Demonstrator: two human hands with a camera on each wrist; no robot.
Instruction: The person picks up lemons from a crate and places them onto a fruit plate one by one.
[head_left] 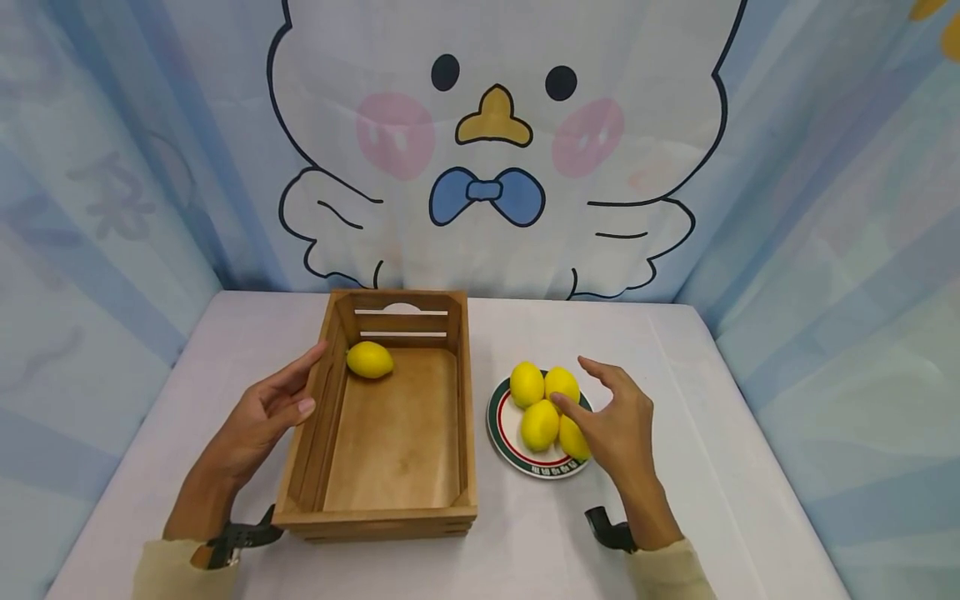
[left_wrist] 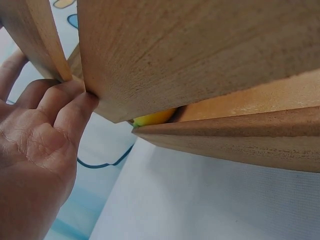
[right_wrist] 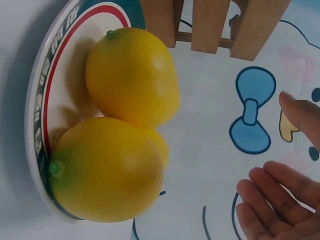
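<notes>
My left hand (head_left: 262, 421) holds the left side of a slatted wooden crate (head_left: 397, 525); in the left wrist view its bent fingers (left_wrist: 65, 107) meet the slats, some tips hidden. One yellow lemon (head_left: 369, 360) lies inside the crate, near its far left corner. To the right, several lemons (head_left: 540, 426) sit on a round plate (head_left: 517, 457) with a green rim and red ring. Above the plate's right side, my right hand (head_left: 618, 421) is spread, thumb and fingers apart. In the right wrist view, nothing is between its fingers and the lemons (right_wrist: 107, 170) are apart from it.
A white cloth covers the table (head_left: 675, 467). Behind it hangs a curtain (head_left: 487, 250) with a cartoon bird, and more curtains enclose both sides. Each wrist bears a dark strapped mount (head_left: 611, 529). The crate stands just left of the plate.
</notes>
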